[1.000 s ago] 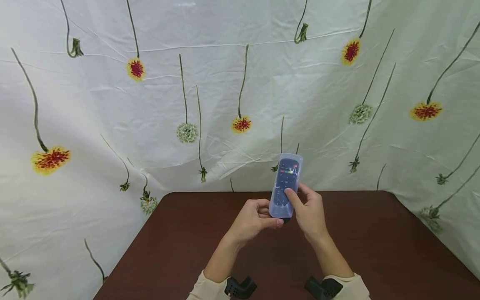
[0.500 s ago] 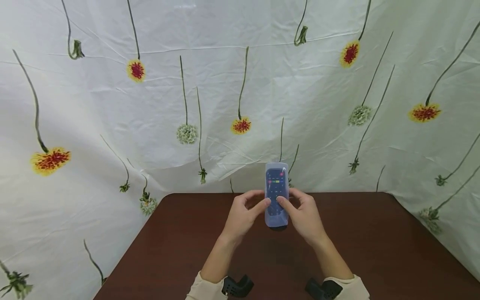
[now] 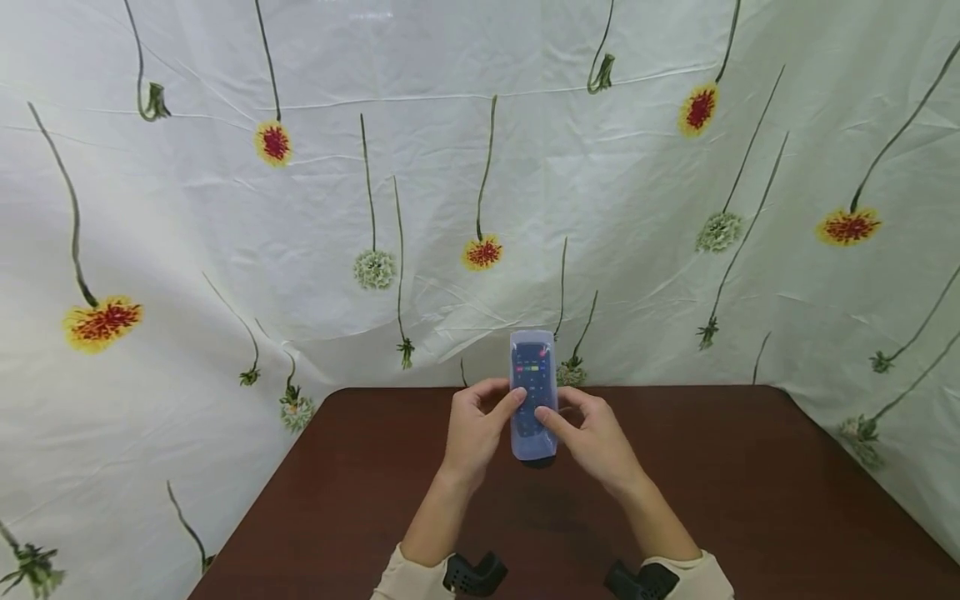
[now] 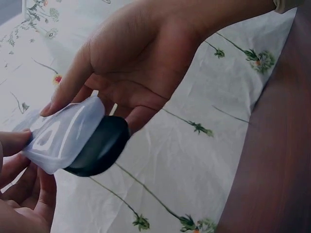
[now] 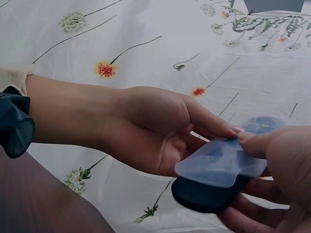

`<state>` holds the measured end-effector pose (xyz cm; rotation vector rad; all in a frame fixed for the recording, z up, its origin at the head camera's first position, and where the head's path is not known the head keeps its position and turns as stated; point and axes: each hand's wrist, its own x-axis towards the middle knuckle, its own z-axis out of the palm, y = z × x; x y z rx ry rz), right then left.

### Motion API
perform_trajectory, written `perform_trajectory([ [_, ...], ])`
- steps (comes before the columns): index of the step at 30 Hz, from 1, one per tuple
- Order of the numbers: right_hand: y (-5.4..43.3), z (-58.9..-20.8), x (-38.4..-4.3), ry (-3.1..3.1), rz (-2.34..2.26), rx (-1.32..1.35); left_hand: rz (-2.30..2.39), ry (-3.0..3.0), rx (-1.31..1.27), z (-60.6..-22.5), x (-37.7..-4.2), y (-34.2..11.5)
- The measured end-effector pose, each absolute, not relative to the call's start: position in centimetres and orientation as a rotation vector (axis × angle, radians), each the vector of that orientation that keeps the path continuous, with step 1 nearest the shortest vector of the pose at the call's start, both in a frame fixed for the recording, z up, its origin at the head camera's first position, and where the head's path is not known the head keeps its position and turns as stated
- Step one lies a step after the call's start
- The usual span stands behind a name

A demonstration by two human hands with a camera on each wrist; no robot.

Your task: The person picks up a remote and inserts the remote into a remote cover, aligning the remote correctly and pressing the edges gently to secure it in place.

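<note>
A dark remote control (image 3: 533, 383) stands nearly upright above the table, buttons toward me. A translucent cover (image 3: 534, 451) wraps it, and its black lower end (image 4: 99, 150) sticks out below the cover. My left hand (image 3: 471, 429) grips the left side, thumb on the front face and fingers behind. On the opposite side my right hand (image 3: 596, 442) pinches it with the thumb lower down. In the right wrist view, both thumbs press the cover (image 5: 214, 162) over the black end. The fingers behind the remote are partly hidden.
Below the hands lies a dark red-brown table (image 3: 360, 500) with rounded far corners. A white flower-printed cloth (image 3: 420, 317) hangs behind it and along both sides. Black wrist devices (image 3: 476, 575) sit at both cuffs.
The remote control has moved left and slightly down and turned from tilted to nearly upright. My left hand has shifted from its lower end up to its left side, thumb now on the front.
</note>
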<state>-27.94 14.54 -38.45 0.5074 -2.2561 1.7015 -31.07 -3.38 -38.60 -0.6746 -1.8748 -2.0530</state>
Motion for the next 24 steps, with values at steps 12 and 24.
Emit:
perform_trajectory([
  [12,14.69,-39.07,-28.38,-2.531,1.637,0.778,-2.126,-1.720,-0.520,-38.23,-31.18,-3.52],
  [24,14.30,-39.21,-28.35,-2.480,1.612,0.752,-2.077,-1.755,-0.578,-38.43,-31.06,-3.44],
])
